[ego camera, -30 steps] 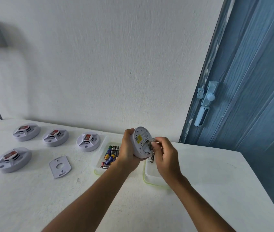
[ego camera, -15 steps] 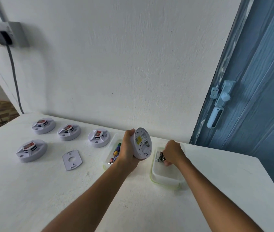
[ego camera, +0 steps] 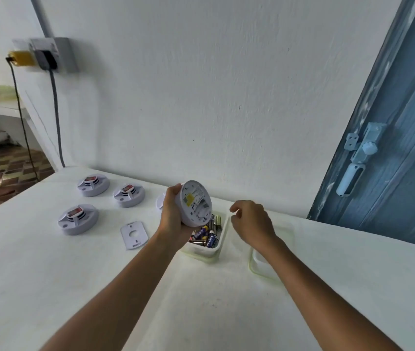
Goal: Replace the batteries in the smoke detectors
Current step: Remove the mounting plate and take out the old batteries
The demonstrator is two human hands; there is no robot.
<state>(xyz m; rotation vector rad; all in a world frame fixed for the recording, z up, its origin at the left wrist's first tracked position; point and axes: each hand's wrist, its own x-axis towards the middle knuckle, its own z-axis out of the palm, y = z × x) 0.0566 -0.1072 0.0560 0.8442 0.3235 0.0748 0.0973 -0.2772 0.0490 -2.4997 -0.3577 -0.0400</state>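
Standing against white wall [ego camera: 214,84], white table [ego camera: 49,274], blue door [ego camera: 404,148]

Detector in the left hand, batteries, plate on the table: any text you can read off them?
Nothing reads for certain.
Detector: yellow sticker and white printed label, too small.
Batteries in the tub: blue-and-gold branding, letters blurred.
Plate: tiny marking at its near edge, unreadable.
Table detectors: red labels, no legible text.

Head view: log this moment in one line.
left hand: holds detector, back up | right hand: empty, beside battery tub | next: likely new battery
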